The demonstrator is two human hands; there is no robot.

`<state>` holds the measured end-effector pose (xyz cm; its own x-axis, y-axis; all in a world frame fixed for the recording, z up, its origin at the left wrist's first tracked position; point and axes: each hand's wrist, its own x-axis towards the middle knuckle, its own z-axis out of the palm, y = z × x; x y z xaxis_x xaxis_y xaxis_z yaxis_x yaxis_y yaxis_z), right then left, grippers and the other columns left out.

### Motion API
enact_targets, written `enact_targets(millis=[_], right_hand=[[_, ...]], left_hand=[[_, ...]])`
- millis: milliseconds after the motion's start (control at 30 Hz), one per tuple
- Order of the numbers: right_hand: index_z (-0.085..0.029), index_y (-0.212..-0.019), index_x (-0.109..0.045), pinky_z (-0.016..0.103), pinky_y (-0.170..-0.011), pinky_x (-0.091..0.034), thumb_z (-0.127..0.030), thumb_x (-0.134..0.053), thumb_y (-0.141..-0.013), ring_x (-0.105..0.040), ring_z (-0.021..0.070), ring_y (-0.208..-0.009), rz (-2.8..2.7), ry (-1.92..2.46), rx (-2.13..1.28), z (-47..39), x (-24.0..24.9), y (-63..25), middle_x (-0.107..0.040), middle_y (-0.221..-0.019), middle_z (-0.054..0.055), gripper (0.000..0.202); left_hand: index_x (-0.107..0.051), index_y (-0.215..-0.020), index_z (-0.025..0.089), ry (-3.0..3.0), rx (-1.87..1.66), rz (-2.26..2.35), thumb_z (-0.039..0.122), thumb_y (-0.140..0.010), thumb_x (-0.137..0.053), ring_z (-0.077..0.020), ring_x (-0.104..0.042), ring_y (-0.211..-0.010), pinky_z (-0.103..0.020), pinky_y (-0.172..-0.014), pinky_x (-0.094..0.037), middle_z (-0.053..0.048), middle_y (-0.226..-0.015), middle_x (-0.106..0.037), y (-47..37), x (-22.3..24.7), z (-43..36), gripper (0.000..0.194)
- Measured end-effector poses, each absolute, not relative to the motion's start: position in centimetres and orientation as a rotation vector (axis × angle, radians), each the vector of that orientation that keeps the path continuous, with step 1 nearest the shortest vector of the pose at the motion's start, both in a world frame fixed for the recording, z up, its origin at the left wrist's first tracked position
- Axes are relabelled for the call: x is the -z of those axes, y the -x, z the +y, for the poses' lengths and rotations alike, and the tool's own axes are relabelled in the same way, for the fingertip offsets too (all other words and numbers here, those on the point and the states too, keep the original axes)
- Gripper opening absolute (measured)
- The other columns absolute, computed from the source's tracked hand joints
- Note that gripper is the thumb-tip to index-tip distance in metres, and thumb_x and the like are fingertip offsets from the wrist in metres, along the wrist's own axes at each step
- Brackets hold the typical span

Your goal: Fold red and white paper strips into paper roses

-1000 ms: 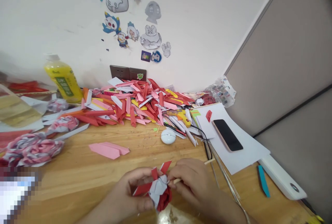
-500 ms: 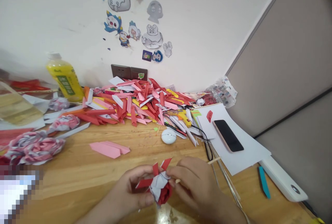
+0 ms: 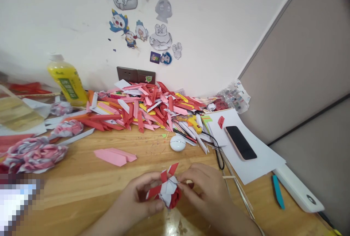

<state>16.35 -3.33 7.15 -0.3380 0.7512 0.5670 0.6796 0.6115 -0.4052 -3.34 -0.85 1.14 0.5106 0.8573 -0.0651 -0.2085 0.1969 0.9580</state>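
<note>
In the low middle of the head view is a folded paper flower (image 3: 168,188), white on one side and red on the other, with several red strip ends sticking out. My left hand (image 3: 143,196) grips it from the left, thumb below and fingers behind. My right hand (image 3: 206,188) is closed at the flower's right edge, its fingertips pinching close to the white fold. A thin wooden stick (image 3: 229,177) runs through that hand, its blunt end showing near the fingers. A pink folded paper strip (image 3: 115,156) lies on the table beyond my left hand.
A heap of folded paper strips (image 3: 142,106) lines the wall, with a yellow glue gun (image 3: 194,123) at its right. Around are a white earbud case (image 3: 177,143), a phone (image 3: 241,143), a turquoise cutter (image 3: 278,192), finished paper flowers (image 3: 45,156) and a yellow drink bottle (image 3: 67,81).
My right fingers have shifted against the flower's edge, and the stick has changed angle, its far end now lower. The flower has turned slightly and risen a little in my left hand.
</note>
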Motion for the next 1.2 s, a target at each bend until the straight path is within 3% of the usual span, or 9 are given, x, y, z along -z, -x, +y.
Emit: enact_targets(millis=[367,567,800,1200], right_hand=[[-0.018,-0.076,-0.063,0.026,-0.049,-0.035,-0.026,-0.032,-0.101,-0.054,0.0146,-0.053,-2.128,1.079,0.024,-3.6,-6.7,-16.2,-0.060,-0.061,0.002,0.040],[-0.015,-0.085,-0.063,0.028,-0.047,-0.031,-0.019,-0.036,-0.098,-0.050,0.0158,-0.050,-2.140,1.000,0.315,-3.9,-6.5,-15.8,-0.058,-0.059,0.003,0.030],[-0.013,-0.096,-0.063,0.029,-0.047,-0.030,-0.017,-0.036,-0.098,-0.050,0.0167,-0.053,-2.187,1.030,0.355,-4.1,-6.1,-15.9,-0.060,-0.063,0.004,0.027],[-0.017,-0.082,-0.061,0.028,-0.050,-0.030,-0.019,-0.036,-0.099,-0.050,0.0157,-0.052,-2.076,1.044,0.306,-3.9,-6.3,-15.5,-0.058,-0.061,0.002,0.030]], left_hand=[[-0.075,-0.097,0.029,-1.103,-0.868,0.687,0.027,-0.061,-0.084,-0.0266,-0.069,-0.090,-0.036,-0.080,-0.053,-0.004,-0.093,-0.077,3.4,-1.1,-0.9,0.037],[-0.076,-0.092,0.028,-1.055,-0.880,0.734,0.028,-0.058,-0.086,-0.0261,-0.070,-0.088,-0.034,-0.081,-0.053,-0.003,-0.090,-0.077,3.2,-1.7,-1.1,0.036],[-0.075,-0.093,0.025,-1.040,-0.863,0.744,0.034,-0.056,-0.087,-0.0271,-0.069,-0.088,-0.035,-0.080,-0.053,-0.005,-0.090,-0.077,3.2,-1.4,-1.2,0.040],[-0.074,-0.095,0.024,-1.015,-0.835,0.892,0.043,-0.052,-0.088,-0.0281,-0.067,-0.096,-0.035,-0.086,-0.051,-0.005,-0.101,-0.076,3.5,-2.2,-1.8,0.049]])
